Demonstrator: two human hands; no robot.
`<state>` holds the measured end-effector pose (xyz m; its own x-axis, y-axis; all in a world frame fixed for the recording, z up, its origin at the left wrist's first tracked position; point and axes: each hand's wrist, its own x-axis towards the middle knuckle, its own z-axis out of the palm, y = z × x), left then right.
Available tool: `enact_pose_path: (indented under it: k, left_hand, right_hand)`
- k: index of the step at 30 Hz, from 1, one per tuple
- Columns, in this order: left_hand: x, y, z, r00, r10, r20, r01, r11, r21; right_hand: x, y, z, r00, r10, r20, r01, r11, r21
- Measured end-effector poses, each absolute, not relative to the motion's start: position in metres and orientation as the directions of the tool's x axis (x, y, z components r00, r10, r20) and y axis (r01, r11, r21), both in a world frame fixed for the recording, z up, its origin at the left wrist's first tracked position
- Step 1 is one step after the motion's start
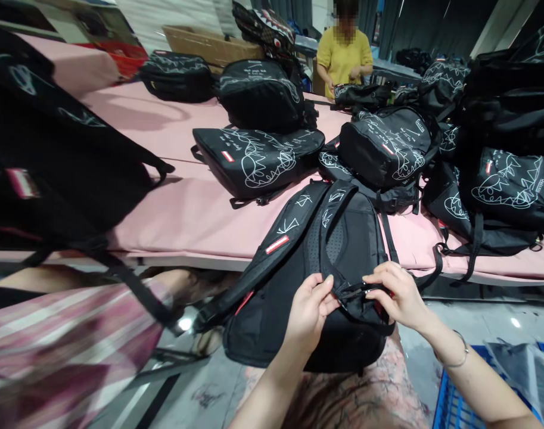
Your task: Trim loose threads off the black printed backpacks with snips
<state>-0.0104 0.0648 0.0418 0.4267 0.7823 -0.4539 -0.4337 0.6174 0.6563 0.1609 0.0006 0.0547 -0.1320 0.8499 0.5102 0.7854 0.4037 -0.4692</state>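
Left hand (310, 307) and right hand (394, 292) pinch a strap (350, 293) on the bag (272, 325), likely not done yet; other bags (263, 161) lie beyond them.

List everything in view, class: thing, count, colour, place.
Table: one, pink, middle
Held backpack: one, black, centre
Other backpacks: many, black with white drawings, mostly on table
Shark-faced bag: one, dark, back
Cardboard box: one, brown, back
Crate: at least one, blue, lower right
Plaid clothing: one, pink-white, lower left
Co-worker: one, in yellow, behind table
Floral clothing: one, pink, bottom
Bracelet: one, silvery, lower right
Left hand: one, bare, on strap
Right hand: one, bare, on strap
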Motion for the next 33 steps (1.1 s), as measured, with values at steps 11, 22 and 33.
enact_pose_path:
  k: [11,22,33]
  left_hand:
    - [-0.009,0.064,0.040,0.435,0.768,-0.469,-0.428,0.635,0.643]
    - [-0.008,0.065,0.045,0.408,0.768,-0.493,-0.454,0.639,0.620]
    - [-0.003,0.064,0.046,0.416,0.769,-0.485,-0.440,0.637,0.633]
  right_hand:
    - [0.151,0.000,0.051,-0.084,0.861,0.502,0.768,0.377,-0.518]
    - [0.165,-0.002,0.051,0.029,0.888,0.458,0.627,0.341,-0.701]
    - [0.163,0.006,0.058,-0.142,0.849,0.510,0.752,0.427,-0.502]
